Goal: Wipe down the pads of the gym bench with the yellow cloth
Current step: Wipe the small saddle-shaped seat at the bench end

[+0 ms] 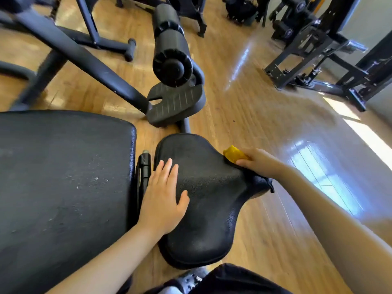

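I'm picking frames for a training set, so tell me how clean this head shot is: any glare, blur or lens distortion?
Head view: sunlight glares off the wooden floor at right; the machine frames at top right smear with motion blur; the wide lens bends the edges. The seat pad, left hand and right hand gripping the yellow cloth look fairly sharp.

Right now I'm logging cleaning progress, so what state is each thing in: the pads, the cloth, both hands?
Seat pad: being wiped at its right edge, braced by a hand.
Large pad: untouched, pale specks on its surface.
Yellow cloth: bunched, gripped, against the seat pad's edge.
Left hand: flat, fingers straight, resting on the seat pad.
Right hand: grips the cloth.
Roller pad: untouched.
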Demonstrator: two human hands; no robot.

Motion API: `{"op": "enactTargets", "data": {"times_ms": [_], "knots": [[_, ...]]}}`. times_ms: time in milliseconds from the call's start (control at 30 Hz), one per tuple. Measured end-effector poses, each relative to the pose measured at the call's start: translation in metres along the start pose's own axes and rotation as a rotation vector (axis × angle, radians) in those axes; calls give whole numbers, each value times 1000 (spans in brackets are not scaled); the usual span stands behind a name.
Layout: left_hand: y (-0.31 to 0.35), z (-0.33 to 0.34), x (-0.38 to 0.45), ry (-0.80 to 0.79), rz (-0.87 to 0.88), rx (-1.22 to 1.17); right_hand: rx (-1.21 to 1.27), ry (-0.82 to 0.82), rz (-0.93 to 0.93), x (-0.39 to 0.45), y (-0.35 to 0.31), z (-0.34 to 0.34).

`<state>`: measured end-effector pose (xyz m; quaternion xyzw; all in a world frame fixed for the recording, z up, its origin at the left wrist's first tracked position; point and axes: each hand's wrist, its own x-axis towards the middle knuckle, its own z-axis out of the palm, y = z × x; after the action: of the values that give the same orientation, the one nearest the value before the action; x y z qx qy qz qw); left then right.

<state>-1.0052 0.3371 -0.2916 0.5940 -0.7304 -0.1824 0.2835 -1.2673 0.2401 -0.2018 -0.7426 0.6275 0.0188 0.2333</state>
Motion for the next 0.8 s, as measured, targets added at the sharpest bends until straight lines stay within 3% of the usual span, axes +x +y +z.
{"op": "enactTargets", "data": {"times_ms": [200, 400, 467, 600, 800], "knots": [[2, -1, 1, 7, 3, -5, 223, 192, 108, -23, 53, 10], [3, 0, 1, 11, -2, 8, 1060, 551, 353, -45, 72, 70], [3, -1, 1, 9, -6, 7, 1219, 697, 428, -45, 60, 86], [4, -1, 1, 9, -3, 1, 1279, 853, 491, -51, 43, 100], [5, -3, 0, 7, -5, 13, 1228, 837, 438, -67, 46, 113]]}}
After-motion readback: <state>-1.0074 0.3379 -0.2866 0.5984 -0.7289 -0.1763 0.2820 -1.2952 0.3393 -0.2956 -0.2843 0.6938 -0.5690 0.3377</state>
